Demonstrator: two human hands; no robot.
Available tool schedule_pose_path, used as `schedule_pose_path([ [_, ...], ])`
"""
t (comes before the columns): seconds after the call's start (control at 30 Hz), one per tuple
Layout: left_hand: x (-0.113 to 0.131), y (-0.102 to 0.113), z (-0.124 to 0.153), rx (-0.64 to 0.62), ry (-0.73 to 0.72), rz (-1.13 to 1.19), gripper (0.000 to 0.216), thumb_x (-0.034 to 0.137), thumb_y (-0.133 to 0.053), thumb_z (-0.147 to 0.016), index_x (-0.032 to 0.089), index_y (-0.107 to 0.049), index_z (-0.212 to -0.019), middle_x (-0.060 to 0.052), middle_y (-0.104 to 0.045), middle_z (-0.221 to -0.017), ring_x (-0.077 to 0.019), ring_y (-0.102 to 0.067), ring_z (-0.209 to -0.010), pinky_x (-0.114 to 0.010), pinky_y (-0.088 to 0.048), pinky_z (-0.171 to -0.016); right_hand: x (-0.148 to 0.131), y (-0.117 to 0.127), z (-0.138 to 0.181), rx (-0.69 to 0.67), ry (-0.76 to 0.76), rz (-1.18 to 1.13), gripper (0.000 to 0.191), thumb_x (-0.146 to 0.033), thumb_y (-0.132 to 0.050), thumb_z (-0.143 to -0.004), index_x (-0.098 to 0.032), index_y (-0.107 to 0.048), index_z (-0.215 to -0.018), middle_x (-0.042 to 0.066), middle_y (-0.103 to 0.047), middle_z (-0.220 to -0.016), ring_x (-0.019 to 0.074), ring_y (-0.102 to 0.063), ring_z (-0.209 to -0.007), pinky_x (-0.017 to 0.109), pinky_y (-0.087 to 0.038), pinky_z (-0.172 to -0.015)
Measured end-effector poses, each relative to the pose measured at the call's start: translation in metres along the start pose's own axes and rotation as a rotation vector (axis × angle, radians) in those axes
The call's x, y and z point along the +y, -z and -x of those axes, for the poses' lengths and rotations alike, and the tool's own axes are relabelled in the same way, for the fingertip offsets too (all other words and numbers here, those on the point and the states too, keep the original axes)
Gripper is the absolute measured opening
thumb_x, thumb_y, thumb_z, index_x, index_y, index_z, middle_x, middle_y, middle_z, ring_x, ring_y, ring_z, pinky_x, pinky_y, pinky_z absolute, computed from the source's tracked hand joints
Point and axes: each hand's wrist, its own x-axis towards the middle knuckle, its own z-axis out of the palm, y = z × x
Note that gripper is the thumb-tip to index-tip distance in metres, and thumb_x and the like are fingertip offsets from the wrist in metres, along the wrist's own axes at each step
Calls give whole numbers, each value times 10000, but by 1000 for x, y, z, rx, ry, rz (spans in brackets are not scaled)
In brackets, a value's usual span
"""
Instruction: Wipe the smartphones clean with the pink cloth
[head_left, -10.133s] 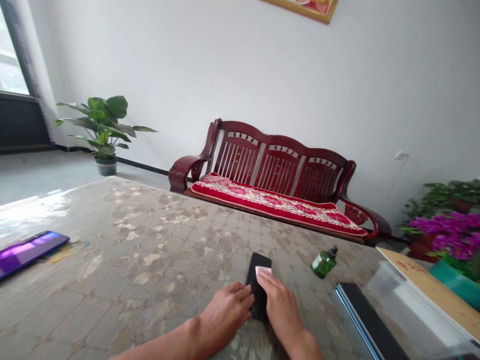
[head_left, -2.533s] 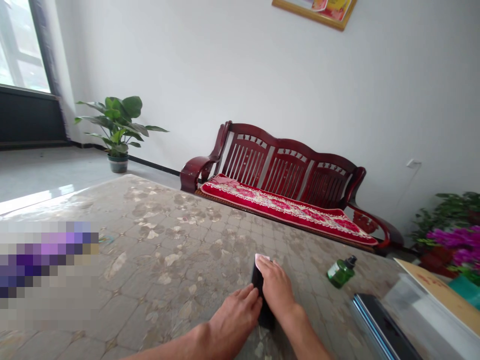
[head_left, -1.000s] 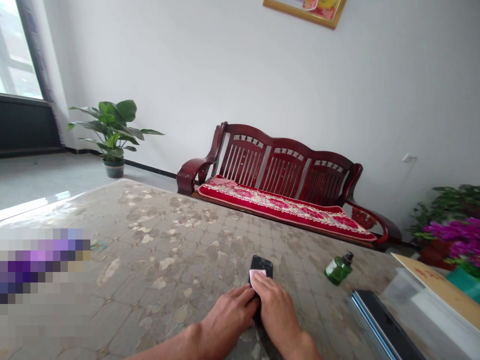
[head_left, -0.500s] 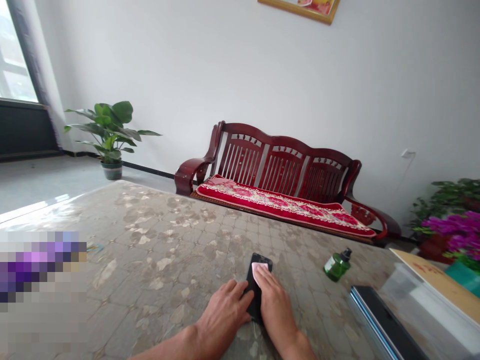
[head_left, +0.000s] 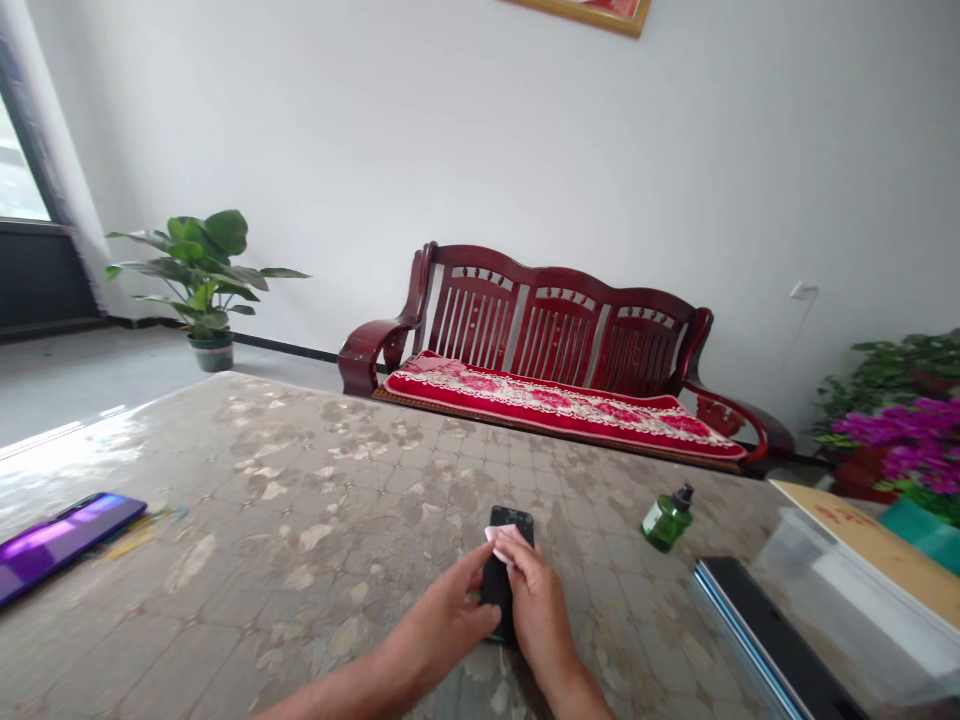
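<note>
A black smartphone (head_left: 496, 590) lies flat on the patterned tablecloth (head_left: 315, 520), its top end away from me. My right hand (head_left: 541, 600) rests over its right side, fingers bunched on a small pale pink cloth (head_left: 504, 538) near the phone's top. From the left, my left hand (head_left: 450, 610) reaches over the phone's left edge. Its fingertips come up to the cloth's left side, while the thumb lies lower on the phone, apart from the fingers. Part of the screen is hidden under both hands.
A green pump bottle (head_left: 667, 518) stands to the right. Beyond it are a dark flat stacked item (head_left: 772, 635) and a clear plastic box (head_left: 832, 590). A purple shiny flat object (head_left: 67, 545) lies far left. A red wooden bench (head_left: 540, 330) stands behind the table.
My left hand has moved its fingers from the phone's left edge up to the cloth. The cloth is now more bunched under my right fingers. The view has shifted slightly.
</note>
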Motion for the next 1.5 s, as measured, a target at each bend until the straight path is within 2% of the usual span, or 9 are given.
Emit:
schedule_pose_path([
  [0.2, 6, 4, -1, 139, 267, 420, 632, 141, -546, -736, 134, -421, -1356, -156, -550, -1355, -206, -574, -1199, -312, -460, -980, -1, 0, -1, 45, -12, -57, 355, -233, -449, -889, -235, -729, -1106, 78, -678, -1222, 229, -584, -1203, 447, -412, -1072],
  [0.3, 11, 0, 3, 85, 380, 507, 513, 230, -585, -738, 151, -513, -1240, -111, -653, -1159, -199, -649, -1044, -301, -505, -881, -7, -1, -1, 40, -20, -129, 359, -240, -448, -892, -231, -720, -1126, 78, -675, -1227, 226, -583, -1207, 448, -401, -1081],
  [0.53, -3, -16, 6, 68, 245, 382, 317, 291, -593, -753, 162, -547, -1039, -37, -639, -913, -194, -632, -861, -295, -538, -705, -21, -5, 2, 20, -4, -248, 335, -305, -477, -909, -229, -716, -1132, 81, -683, -1213, 236, -609, -1172, 423, -445, -1046],
  [0.63, -9, -11, 0, 61, 216, 249, 225, 237, -522, -768, 164, -549, -978, 1, -602, -804, -176, -615, -766, -266, -527, -630, -14, -1, 0, 73, -74, -264, 324, -350, -508, -890, -218, -729, -1087, 84, -711, -1153, 245, -638, -1118, 406, -464, -1021],
  [0.77, -3, 7, -8, 185, 84, -267, 143, 176, -435, -796, 171, -576, -775, 24, -554, -647, -165, -587, -649, -228, -447, -570, 0, 12, -9, 307, -159, -333, 385, -425, -545, -856, -174, -710, -1098, 107, -708, -1147, 262, -654, -1068, 381, -508, -945],
  [0.9, 8, 21, -8, 245, -37, -546, 261, 194, -408, -875, 209, -657, -952, 6, -684, -784, -175, -654, -765, -229, -437, -674, -1, 29, -17, 519, -164, -391, 478, -469, -526, -871, -145, -652, -1198, 126, -685, -1184, 261, -675, -1001, 372, -544, -859],
  [1.0, 9, 23, -3, 209, -90, -648, 267, 255, -390, -933, 244, -621, -1067, 3, -712, -840, -174, -680, -784, -223, -438, -687, -6, 38, -18, 589, -73, -217, 438, -457, -514, -890, -162, -663, -1177, 114, -683, -1196, 260, -641, -1081, 379, -506, -933],
  [1.27, 2, 19, 1, 144, -216, -736, 287, 243, -346, -955, 258, -569, -1135, -24, -724, -984, -181, -698, -888, -226, -473, -764, -10, 37, -8, 188, 443, 366, 366, -187, -388, -978, -301, -657, -1199, 13, -695, -1188, 190, -572, -1214, 474, -337, -1130],
  [1.5, -2, 20, -1, 181, -235, -698, 201, 247, -412, -949, 244, -598, -1024, -16, -727, -957, -182, -696, -871, -219, -470, -757, -33, 24, 4, 23, 687, 483, 463, -125, -448, -968, -328, -489, -1382, -1, -626, -1308, 177, -529, -1269, 459, -376, -1129],
])
